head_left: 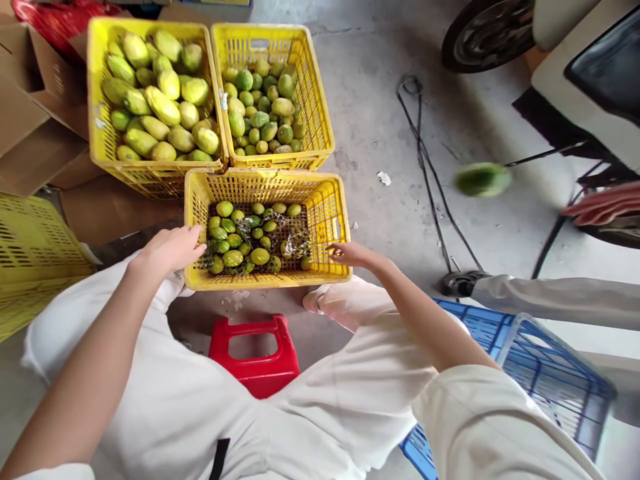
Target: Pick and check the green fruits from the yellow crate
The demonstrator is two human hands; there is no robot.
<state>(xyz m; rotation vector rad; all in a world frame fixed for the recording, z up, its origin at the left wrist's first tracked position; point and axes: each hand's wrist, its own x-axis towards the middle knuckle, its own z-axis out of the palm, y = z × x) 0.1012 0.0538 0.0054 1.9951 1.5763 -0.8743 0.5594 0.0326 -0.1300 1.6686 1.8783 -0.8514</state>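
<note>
My left hand (167, 250) rests on the left rim of the near yellow crate (330, 220), fingers loosely curled, holding nothing. My right hand (353, 255) hovers over the crate's right front corner, fingers apart and empty. Inside the crate lie small green fruits (233, 240) and some netting. Behind it stand two more yellow crates: the left one (97, 100) holds large yellow-green mangoes (160, 107), the right one (320, 107) holds small green fruits (260, 110). A blurred green fruit (483, 179) is in mid-air at the right.
I sit on a red stool (255, 353). A blue crate (545, 373) stands at my right, another yellow crate (30, 253) at my left. Cardboard boxes (35, 113) lie behind. Another person's hand (600, 207) and sleeve (560, 300) reach in from the right. Black cables (425, 160) cross the concrete floor near a scooter wheel (485, 33).
</note>
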